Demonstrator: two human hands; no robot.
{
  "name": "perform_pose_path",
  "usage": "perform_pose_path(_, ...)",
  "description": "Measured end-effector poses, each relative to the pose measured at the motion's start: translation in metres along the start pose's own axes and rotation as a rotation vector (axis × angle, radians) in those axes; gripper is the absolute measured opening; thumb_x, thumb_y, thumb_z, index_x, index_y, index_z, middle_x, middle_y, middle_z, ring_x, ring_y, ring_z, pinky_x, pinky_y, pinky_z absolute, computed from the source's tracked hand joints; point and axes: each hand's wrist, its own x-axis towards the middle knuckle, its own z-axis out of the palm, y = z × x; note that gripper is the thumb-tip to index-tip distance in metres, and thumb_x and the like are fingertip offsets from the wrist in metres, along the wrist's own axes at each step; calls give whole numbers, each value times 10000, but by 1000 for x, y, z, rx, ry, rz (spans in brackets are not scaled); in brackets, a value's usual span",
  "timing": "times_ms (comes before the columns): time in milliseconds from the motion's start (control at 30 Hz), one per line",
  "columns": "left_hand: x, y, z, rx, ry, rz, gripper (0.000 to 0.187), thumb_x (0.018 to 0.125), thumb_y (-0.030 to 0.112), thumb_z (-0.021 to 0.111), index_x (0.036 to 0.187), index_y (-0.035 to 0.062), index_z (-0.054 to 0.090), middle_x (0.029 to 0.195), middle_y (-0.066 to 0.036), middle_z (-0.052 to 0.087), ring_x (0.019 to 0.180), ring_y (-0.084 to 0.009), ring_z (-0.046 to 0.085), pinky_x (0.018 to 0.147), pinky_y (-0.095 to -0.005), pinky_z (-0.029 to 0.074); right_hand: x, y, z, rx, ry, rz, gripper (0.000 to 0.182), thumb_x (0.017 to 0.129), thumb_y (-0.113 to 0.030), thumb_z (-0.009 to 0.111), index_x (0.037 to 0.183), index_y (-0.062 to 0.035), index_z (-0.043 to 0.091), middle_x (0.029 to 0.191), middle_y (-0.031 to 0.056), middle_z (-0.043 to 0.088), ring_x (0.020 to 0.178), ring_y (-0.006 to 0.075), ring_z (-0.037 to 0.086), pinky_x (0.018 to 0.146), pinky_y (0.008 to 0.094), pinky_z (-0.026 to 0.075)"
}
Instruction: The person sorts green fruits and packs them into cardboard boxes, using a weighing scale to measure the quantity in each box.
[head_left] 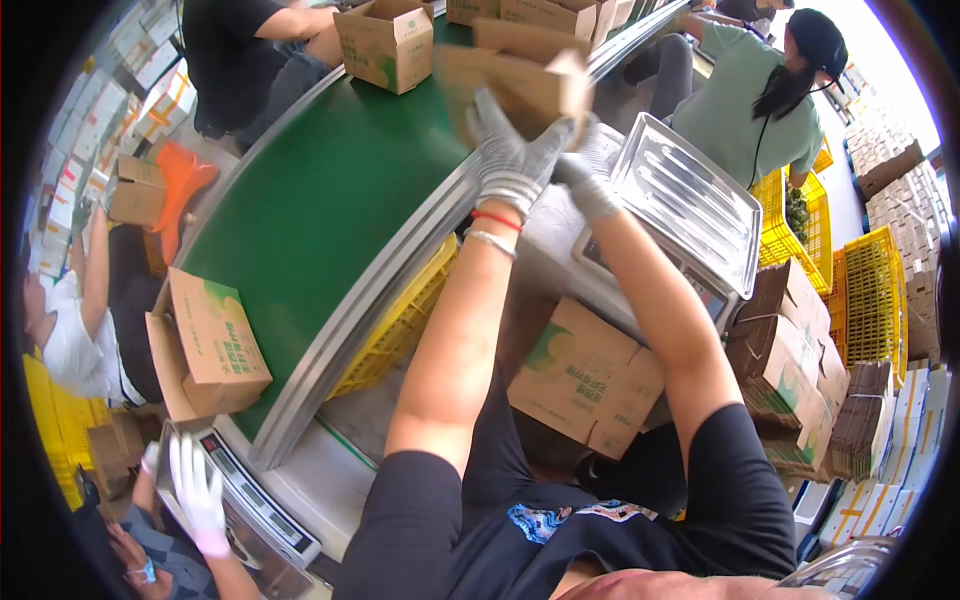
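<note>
An open-topped cardboard box, smeared by motion, is held tilted over the far part of the green conveyor belt. My left hand, in a grey knit glove, grips its near side, thumb up and fingers along the lower edge. At the box's right lower corner is my right hand, gloved too; its fingertips are partly hidden. Just right of that hand stands a scale with a ribbed metal tray. Beyond the held box, more open cartons stand on the belt.
Below my arms lies a flattened carton. Bundled folded cartons and yellow crates stand at right. An open box sits on the belt's near left end, by a co-worker's white-gloved hand and another scale. Co-workers sit around.
</note>
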Motion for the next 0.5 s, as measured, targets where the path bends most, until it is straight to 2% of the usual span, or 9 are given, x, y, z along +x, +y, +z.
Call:
perform_pose_path(33,0,-14,-4,109,5,-38,1191,559,402,856,1416,-32,152,1347,-301,290,1268,-409,323,1055,-432,318,30,29,18,469,42,101,423,859,-353,549,1172,-75,492,1107,78,555,959,218,568,891,359,468)
perform_pose_path(67,1,1,-21,123,-96,-137,1138,575,376,835,1423,8,170,1349,-297,297,1260,-419,344,1057,-427,319,18,32,56,385,93,40,409,918,-420,377,1126,-98,520,1097,54,573,946,224,577,900,374,457)
perform_pose_path(100,2,-8,-30,185,-101,-162,1100,592,365,817,1424,27,182,1362,-289,294,1263,-418,349,1059,-423,320,42,45,59,527,-36,149,423,880,-397,486,1154,-73,484,1092,57,592,969,256,585,902,398,459)
perform_pose_path(167,6,-13,-42,226,-86,-241,1028,624,349,781,1424,53,206,1382,-269,304,1271,-408,360,1064,-414,321,23,44,78,-1101,93,-233,600,766,-307,655,1229,-32,391,1172,131,569,1062,319,563,951,410,434)
perform_pose_path(200,9,-2,-50,206,-64,-296,995,640,344,762,1423,59,218,1388,-256,316,1276,-399,365,1066,-409,321,24,33,89,-1291,93,-5,732,701,-289,726,1269,-18,352,1209,175,547,1102,342,547,968,413,424)
perform_pose_path(300,15,-5,-55,272,11,-342,865,699,260,700,1406,54,245,1374,-239,345,1254,-391,398,1041,-427,350,75,68,71,-1289,196,10,1054,596,-343,801,1402,-7,211,1283,293,460,1204,382,474,1003,422,404)
perform_pose_path(400,13,3,-58,305,25,-351,739,738,140,605,1390,58,267,1376,-217,351,1245,-385,412,1038,-442,350,-20,25,76,-1305,104,4,908,702,-250,732,1417,-11,225,1295,244,482,1199,354,486,985,393,412)
perform_pose_path(467,13,-4,-60,308,28,-353,696,739,134,591,1373,70,311,1378,-196,373,1252,-360,415,1044,-431,341,-63,69,-10,-1079,-109,-542,811,696,-248,735,1365,-10,341,1224,237,535,1154,360,513,954,385,428)
perform_pose_path(500,12,-2,-61,320,18,-388,680,734,139,599,1361,84,340,1380,-180,381,1248,-349,425,1039,-428,349,-118,49,-24,-1257,-128,-464,646,718,-216,702,1290,-44,456,1162,224,565,1118,371,525,939,393,437)
